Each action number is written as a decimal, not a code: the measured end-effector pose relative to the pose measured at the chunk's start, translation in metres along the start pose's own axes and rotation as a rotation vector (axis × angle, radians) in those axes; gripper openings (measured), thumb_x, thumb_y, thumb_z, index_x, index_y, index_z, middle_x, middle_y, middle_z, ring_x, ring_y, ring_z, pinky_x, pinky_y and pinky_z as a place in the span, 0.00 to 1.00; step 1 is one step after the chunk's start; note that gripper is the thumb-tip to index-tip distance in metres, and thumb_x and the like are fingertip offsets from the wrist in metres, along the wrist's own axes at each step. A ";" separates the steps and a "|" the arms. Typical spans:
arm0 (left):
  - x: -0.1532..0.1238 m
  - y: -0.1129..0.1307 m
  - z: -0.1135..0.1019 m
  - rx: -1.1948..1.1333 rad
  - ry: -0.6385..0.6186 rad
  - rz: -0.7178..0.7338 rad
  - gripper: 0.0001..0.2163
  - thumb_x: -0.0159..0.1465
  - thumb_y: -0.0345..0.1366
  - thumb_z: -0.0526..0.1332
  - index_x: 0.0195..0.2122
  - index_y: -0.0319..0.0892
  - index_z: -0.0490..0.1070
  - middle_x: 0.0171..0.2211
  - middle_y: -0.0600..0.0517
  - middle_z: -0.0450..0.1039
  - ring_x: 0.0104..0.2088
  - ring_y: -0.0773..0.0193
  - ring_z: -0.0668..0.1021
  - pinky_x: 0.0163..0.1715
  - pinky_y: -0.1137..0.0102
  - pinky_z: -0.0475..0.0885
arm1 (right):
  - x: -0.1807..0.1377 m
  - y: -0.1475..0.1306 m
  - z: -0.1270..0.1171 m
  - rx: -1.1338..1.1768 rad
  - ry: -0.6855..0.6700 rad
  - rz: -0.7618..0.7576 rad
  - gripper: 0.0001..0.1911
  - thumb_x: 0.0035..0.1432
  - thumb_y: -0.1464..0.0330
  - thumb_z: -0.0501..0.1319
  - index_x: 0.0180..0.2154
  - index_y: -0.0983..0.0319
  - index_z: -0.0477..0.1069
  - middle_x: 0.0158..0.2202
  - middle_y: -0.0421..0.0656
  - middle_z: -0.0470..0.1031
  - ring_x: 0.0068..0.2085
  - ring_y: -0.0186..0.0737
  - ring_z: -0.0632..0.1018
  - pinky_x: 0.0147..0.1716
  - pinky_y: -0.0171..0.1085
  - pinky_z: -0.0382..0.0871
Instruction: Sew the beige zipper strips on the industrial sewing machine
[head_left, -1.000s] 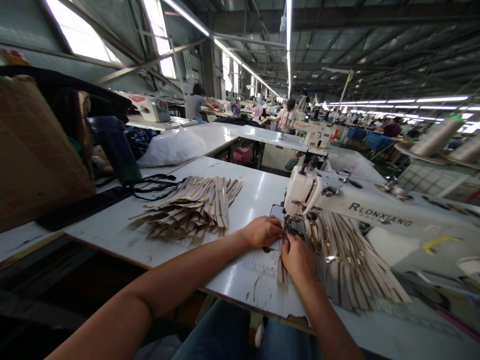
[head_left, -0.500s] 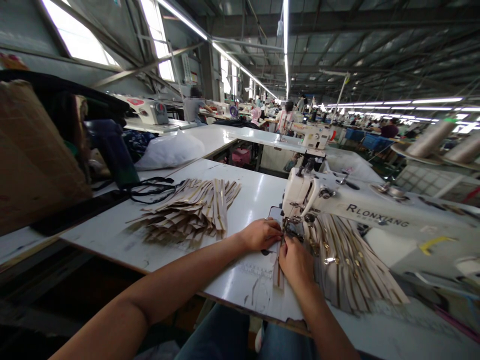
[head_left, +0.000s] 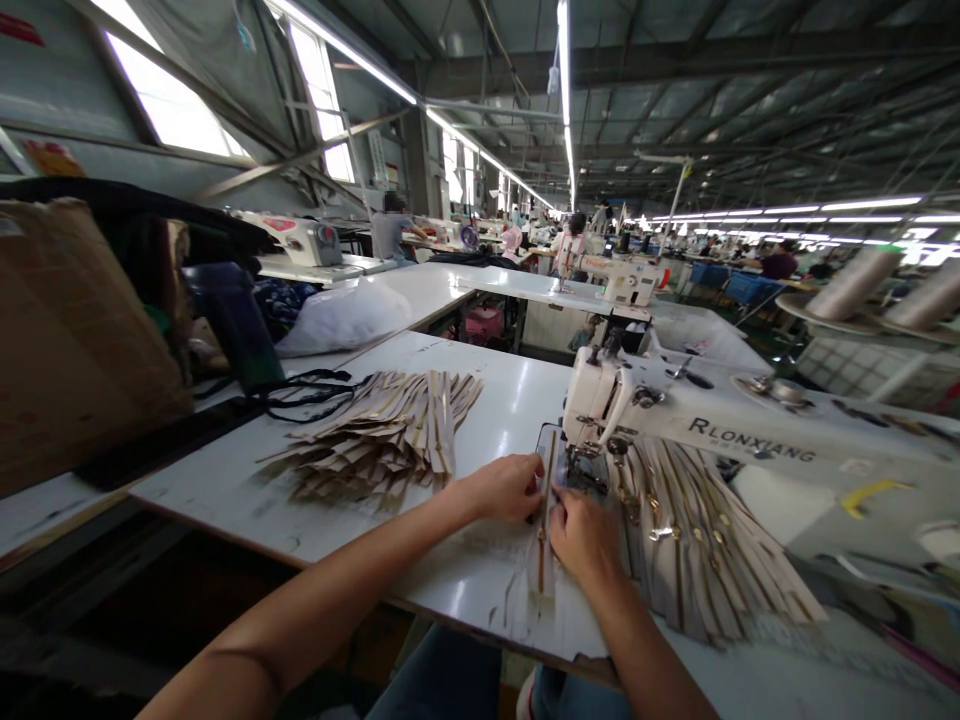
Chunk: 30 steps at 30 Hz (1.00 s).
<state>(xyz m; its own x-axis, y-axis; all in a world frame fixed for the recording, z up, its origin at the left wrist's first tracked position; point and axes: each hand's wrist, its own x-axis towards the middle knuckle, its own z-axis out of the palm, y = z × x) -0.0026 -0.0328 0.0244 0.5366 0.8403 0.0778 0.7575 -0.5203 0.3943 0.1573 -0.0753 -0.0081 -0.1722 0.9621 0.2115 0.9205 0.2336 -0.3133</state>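
Note:
A light-coloured zipper [head_left: 541,565] with a gold-brown line of teeth lies lengthwise on the white table, just left of the sewing machine's needle area. My left hand [head_left: 511,488] pinches its left edge with curled fingers. On the opposite edge, my right hand [head_left: 586,535] has thumb and finger closed on the same zipper. The white sewing machine [head_left: 750,425] stands to the right, its presser foot partly hidden behind my right hand. Beneath its arm, a spread of zippers [head_left: 705,550] with metal pulls covers the table.
A heap of similar zippers [head_left: 397,430] lies left on the table [head_left: 337,540]. Black cords [head_left: 307,390], a dark bottle [head_left: 232,325], a white bag [head_left: 349,318] and a cardboard box [head_left: 82,340] stand beyond it. Thread cones [head_left: 855,285] rise at right; people work in the background.
The zipper has come out from by the needle, leftward, and now shows at greater length between my hands. Both hands have shifted slightly left and towards me.

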 end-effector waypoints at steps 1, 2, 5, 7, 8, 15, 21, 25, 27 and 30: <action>-0.006 0.003 0.003 -0.021 0.017 -0.021 0.10 0.58 0.33 0.60 0.41 0.42 0.67 0.28 0.53 0.76 0.29 0.60 0.78 0.28 0.71 0.68 | 0.000 0.000 0.001 0.006 0.000 0.003 0.21 0.62 0.73 0.50 0.53 0.63 0.72 0.46 0.46 0.80 0.45 0.40 0.79 0.42 0.33 0.67; -0.011 0.007 0.008 -0.040 0.040 -0.037 0.10 0.58 0.33 0.60 0.42 0.42 0.65 0.29 0.52 0.76 0.30 0.59 0.78 0.28 0.71 0.68 | -0.001 0.001 0.001 0.009 0.001 0.007 0.21 0.62 0.73 0.50 0.54 0.64 0.71 0.47 0.47 0.79 0.46 0.41 0.79 0.43 0.34 0.67; -0.027 0.019 0.027 -0.076 0.124 -0.056 0.07 0.60 0.30 0.57 0.40 0.43 0.63 0.31 0.50 0.75 0.33 0.58 0.78 0.32 0.68 0.70 | -0.002 0.003 0.002 0.009 0.014 0.034 0.23 0.63 0.73 0.48 0.57 0.66 0.67 0.50 0.50 0.77 0.46 0.43 0.80 0.43 0.36 0.68; -0.035 0.022 0.037 -0.118 0.220 -0.071 0.06 0.62 0.28 0.54 0.39 0.43 0.62 0.33 0.48 0.74 0.34 0.58 0.77 0.34 0.67 0.70 | -0.004 0.005 0.003 0.020 0.042 0.046 0.23 0.64 0.73 0.47 0.58 0.66 0.66 0.51 0.51 0.77 0.46 0.43 0.80 0.43 0.38 0.69; -0.038 0.021 0.038 -0.152 0.280 -0.089 0.05 0.62 0.28 0.52 0.38 0.44 0.62 0.33 0.49 0.74 0.34 0.59 0.76 0.34 0.67 0.70 | -0.005 0.006 0.004 0.029 0.059 0.047 0.23 0.64 0.73 0.47 0.58 0.66 0.66 0.51 0.51 0.77 0.46 0.43 0.80 0.43 0.38 0.69; -0.043 -0.022 -0.042 -0.194 0.570 -0.160 0.05 0.64 0.30 0.52 0.33 0.42 0.66 0.31 0.51 0.72 0.34 0.62 0.75 0.35 0.69 0.69 | -0.007 0.008 0.010 0.007 0.091 0.058 0.21 0.65 0.73 0.47 0.54 0.65 0.70 0.48 0.49 0.79 0.44 0.42 0.81 0.40 0.36 0.70; -0.041 -0.069 -0.123 0.016 0.571 -0.440 0.08 0.65 0.34 0.53 0.39 0.42 0.71 0.36 0.51 0.76 0.36 0.62 0.76 0.37 0.72 0.68 | -0.006 0.005 0.007 -0.004 0.046 0.075 0.20 0.65 0.73 0.48 0.53 0.64 0.71 0.45 0.49 0.80 0.44 0.43 0.81 0.40 0.36 0.70; -0.046 -0.105 -0.135 0.108 0.382 -0.682 0.05 0.59 0.33 0.59 0.28 0.40 0.73 0.26 0.52 0.75 0.30 0.61 0.76 0.31 0.72 0.66 | -0.005 0.004 0.006 0.005 0.038 0.072 0.20 0.65 0.73 0.48 0.53 0.63 0.71 0.45 0.48 0.81 0.43 0.43 0.81 0.39 0.37 0.69; -0.051 -0.117 -0.135 0.127 0.300 -0.729 0.06 0.56 0.31 0.62 0.22 0.40 0.72 0.20 0.53 0.72 0.26 0.60 0.75 0.28 0.72 0.65 | -0.005 0.005 0.007 0.019 0.045 0.070 0.20 0.65 0.74 0.47 0.53 0.64 0.71 0.46 0.48 0.80 0.44 0.43 0.81 0.40 0.37 0.69; -0.056 -0.119 -0.136 0.175 0.234 -0.751 0.06 0.56 0.31 0.62 0.23 0.39 0.72 0.20 0.51 0.71 0.26 0.59 0.75 0.28 0.71 0.64 | -0.006 0.004 0.007 0.042 0.073 0.056 0.20 0.65 0.74 0.48 0.53 0.65 0.71 0.47 0.48 0.80 0.45 0.43 0.80 0.42 0.37 0.69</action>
<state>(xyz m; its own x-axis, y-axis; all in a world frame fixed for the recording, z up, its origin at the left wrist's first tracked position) -0.1734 0.0026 0.0981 -0.2160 0.9753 0.0464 0.9426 0.1959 0.2703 0.1600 -0.0792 -0.0173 -0.0933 0.9613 0.2591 0.9123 0.1868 -0.3644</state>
